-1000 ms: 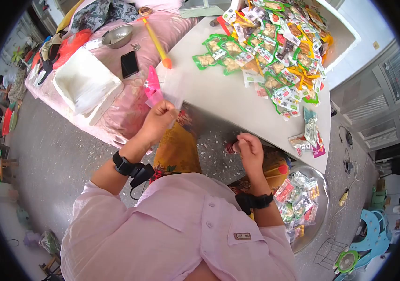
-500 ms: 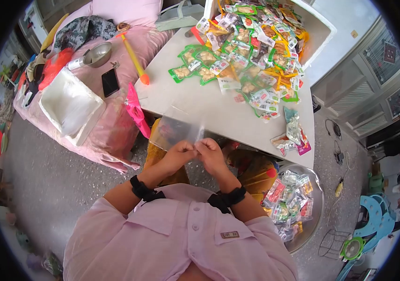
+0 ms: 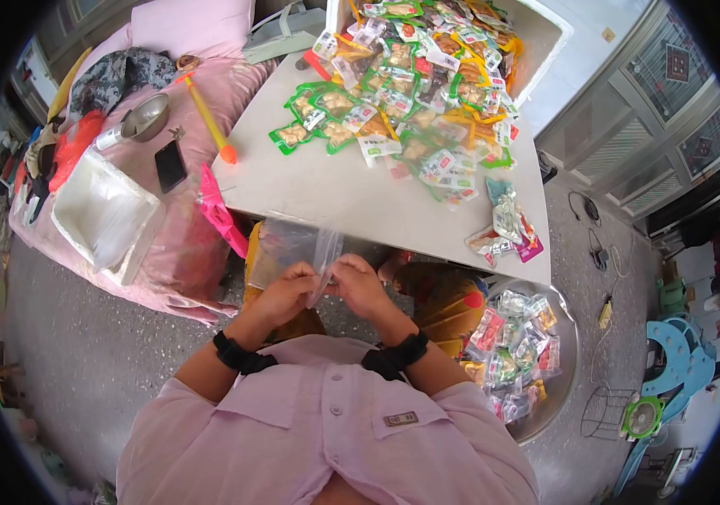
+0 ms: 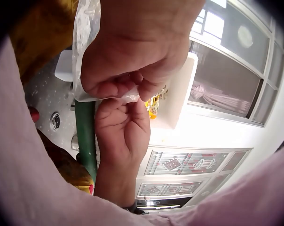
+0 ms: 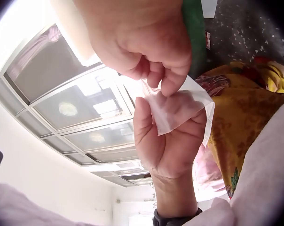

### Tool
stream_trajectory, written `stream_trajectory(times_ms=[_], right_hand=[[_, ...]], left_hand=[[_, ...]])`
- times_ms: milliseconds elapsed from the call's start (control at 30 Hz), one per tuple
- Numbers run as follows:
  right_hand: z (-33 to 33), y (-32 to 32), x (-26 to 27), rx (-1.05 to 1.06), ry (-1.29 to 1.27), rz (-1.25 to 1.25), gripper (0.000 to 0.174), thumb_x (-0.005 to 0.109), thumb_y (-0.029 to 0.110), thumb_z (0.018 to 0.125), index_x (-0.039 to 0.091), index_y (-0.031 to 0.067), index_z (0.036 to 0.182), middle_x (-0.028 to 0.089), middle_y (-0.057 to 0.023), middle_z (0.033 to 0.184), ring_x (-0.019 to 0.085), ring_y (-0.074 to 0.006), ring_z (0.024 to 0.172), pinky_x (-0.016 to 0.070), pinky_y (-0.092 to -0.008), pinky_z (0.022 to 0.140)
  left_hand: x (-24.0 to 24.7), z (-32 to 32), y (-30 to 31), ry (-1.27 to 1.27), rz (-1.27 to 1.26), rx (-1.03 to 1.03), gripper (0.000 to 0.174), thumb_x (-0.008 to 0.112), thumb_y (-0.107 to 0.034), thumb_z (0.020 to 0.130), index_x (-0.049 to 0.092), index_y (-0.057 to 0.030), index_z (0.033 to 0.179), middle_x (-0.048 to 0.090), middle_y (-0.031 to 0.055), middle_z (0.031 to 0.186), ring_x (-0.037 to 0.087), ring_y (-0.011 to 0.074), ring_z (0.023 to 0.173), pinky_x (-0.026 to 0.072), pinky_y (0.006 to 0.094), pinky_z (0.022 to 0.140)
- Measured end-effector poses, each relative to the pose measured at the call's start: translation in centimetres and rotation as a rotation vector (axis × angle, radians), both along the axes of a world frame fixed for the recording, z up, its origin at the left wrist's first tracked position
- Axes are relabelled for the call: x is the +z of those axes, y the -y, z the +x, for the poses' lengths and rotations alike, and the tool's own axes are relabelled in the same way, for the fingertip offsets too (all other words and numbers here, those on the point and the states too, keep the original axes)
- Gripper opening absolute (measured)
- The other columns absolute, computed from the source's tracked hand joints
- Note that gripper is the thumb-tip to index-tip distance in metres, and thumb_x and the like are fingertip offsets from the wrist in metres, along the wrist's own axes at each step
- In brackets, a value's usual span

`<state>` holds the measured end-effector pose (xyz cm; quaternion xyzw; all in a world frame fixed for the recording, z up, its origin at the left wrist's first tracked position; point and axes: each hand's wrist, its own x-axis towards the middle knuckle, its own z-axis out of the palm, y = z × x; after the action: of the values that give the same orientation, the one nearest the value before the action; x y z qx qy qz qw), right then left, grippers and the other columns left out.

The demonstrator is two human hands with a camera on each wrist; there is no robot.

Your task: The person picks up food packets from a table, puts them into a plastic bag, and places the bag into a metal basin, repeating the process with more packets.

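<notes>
Over the lap, both hands meet at the edge of a clear plastic bag (image 3: 288,247). My left hand (image 3: 291,290) pinches its edge with curled fingers. Beside it my right hand (image 3: 358,286) pinches the same edge between thumb and fingers. In the right wrist view the bag's clear film (image 5: 168,113) lies across the left hand's fingers, with the right hand (image 5: 146,56) gripping its edge from above. The left wrist view shows the two hands' fingertips close together at the film (image 4: 85,52). The rest of the bag spreads leftward, flat and seemingly without contents.
Many small snack packets (image 3: 398,80) lie heaped on the white table (image 3: 326,189), spilling from a foam box (image 3: 545,59). A silver packet (image 3: 503,210) lies near its right corner. A metal basin (image 3: 569,370) of packets stands right. Pink plastic (image 3: 218,210) hangs at the table's left.
The left hand brought the clear bag from the table's left edge to the lap. The right hand came over and took hold of its edge too. The view has shifted rightward.
</notes>
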<state>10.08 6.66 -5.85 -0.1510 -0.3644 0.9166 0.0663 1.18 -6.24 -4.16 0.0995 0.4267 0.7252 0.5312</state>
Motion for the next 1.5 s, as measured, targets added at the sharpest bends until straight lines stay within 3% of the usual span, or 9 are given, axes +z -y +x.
stream_trajectory(times_ms=[133, 233, 333, 500, 633, 867, 1100, 1200, 1500], right_hand=[[0.3, -0.3, 1.0, -0.061, 0.073, 0.052, 0.006, 0.046, 0.01, 0.081, 0.049, 0.0048, 0.079, 0.051, -0.0048, 0.077, 0.053, -0.0133, 0.072, 0.0481, -0.0276, 0.064], [0.0, -0.1, 0.5, -0.09, 0.107, 0.215, 0.006, 0.047, 0.01, 0.081, 0.049, 0.0045, 0.081, 0.051, -0.0044, 0.078, 0.054, -0.0123, 0.07, 0.0481, -0.0256, 0.06], [-0.8, 0.6, 1.1, -0.045, 0.094, 0.342, 0.009, 0.047, 0.012, 0.082, 0.049, 0.0043, 0.085, 0.052, -0.004, 0.081, 0.053, -0.0118, 0.073, 0.0475, -0.0256, 0.06], [-1.7, 0.8, 2.1, 0.026, 0.126, 0.384, 0.014, 0.046, 0.015, 0.084, 0.048, 0.0039, 0.092, 0.051, -0.0033, 0.086, 0.052, -0.0124, 0.081, 0.0466, -0.0281, 0.067], [-2.6, 0.6, 1.0, -0.036, 0.104, 0.341, 0.012, 0.046, 0.016, 0.083, 0.049, 0.005, 0.087, 0.05, -0.0015, 0.07, 0.049, -0.0075, 0.059, 0.0447, -0.0213, 0.051], [-5.7, -0.6, 6.1, -0.169, 0.012, 0.433, 0.011, 0.044, 0.012, 0.083, 0.049, 0.004, 0.089, 0.054, -0.0035, 0.076, 0.053, -0.0086, 0.072, 0.0453, -0.02, 0.06], [-9.7, -3.4, 4.5, -0.147, 0.128, 0.452, 0.012, 0.046, 0.007, 0.079, 0.05, 0.0031, 0.089, 0.055, -0.0046, 0.076, 0.054, -0.0123, 0.072, 0.0446, -0.0228, 0.058], [-9.9, -5.2, 1.9, -0.075, 0.266, 0.639, 0.013, 0.047, 0.007, 0.076, 0.05, 0.0011, 0.087, 0.055, -0.0077, 0.075, 0.054, -0.0163, 0.07, 0.0442, -0.026, 0.058], [-6.0, -17.4, 4.6, -0.584, 0.472, 1.887, 0.032, 0.06, 0.022, 0.068, 0.05, -0.0002, 0.09, 0.052, -0.0173, 0.093, 0.05, -0.0318, 0.089, 0.0406, -0.0415, 0.072]], left_hand=[[0.2, -1.2, 0.6, -0.331, -0.118, 0.278, 0.008, 0.05, -0.004, 0.078, 0.046, -0.0078, 0.072, 0.046, -0.001, 0.063, 0.045, 0.0098, 0.056, 0.036, 0.0238, 0.051], [1.7, -1.5, 1.1, -1.311, -0.178, 0.41, 0.007, 0.052, -0.002, 0.074, 0.046, -0.0052, 0.074, 0.049, 0.0042, 0.064, 0.046, 0.0127, 0.055, 0.0375, 0.0278, 0.049], [2.8, -0.3, 0.7, -1.631, -0.193, 0.356, 0.01, 0.055, -0.003, 0.071, 0.046, -0.0035, 0.077, 0.05, 0.0084, 0.066, 0.047, 0.0151, 0.054, 0.0384, 0.0286, 0.048], [1.9, 1.1, -0.2, -1.333, -0.302, 0.253, 0.017, 0.055, -0.002, 0.069, 0.05, -0.0039, 0.085, 0.05, 0.0106, 0.064, 0.05, 0.0218, 0.057, 0.0396, 0.0298, 0.049], [0.8, 0.1, -0.3, -0.932, -0.361, 0.187, 0.023, 0.055, -0.001, 0.067, 0.051, -0.0033, 0.09, 0.05, 0.0118, 0.063, 0.05, 0.0258, 0.058, 0.0397, 0.0314, 0.051], [8.3, -3.6, -0.3, -2.133, -0.057, 0.706, 0.025, 0.054, 0.001, 0.057, 0.052, -0.0004, 0.082, 0.044, 0.0096, 0.065, 0.045, 0.0259, 0.056, 0.037, 0.0354, 0.05], [6.9, -5.6, -4.0, -2.22, -0.292, 0.46, 0.023, 0.054, -0.002, 0.058, 0.052, -0.0037, 0.081, 0.048, 0.0101, 0.066, 0.051, 0.0264, 0.059, 0.0415, 0.0362, 0.052], [3.3, -6.9, -6.3, -2.064, -0.482, 0.239, 0.011, 0.053, -0.01, 0.063, 0.048, -0.0059, 0.071, 0.052, 0.0116, 0.067, 0.054, 0.0289, 0.062, 0.0444, 0.039, 0.055], [-1.7, -7.8, -8.9, -1.851, -0.502, 0.337, 0.007, 0.05, -0.01, 0.063, 0.048, -0.0054, 0.068, 0.051, 0.0129, 0.066, 0.052, 0.0331, 0.061, 0.0431, 0.0423, 0.055]])
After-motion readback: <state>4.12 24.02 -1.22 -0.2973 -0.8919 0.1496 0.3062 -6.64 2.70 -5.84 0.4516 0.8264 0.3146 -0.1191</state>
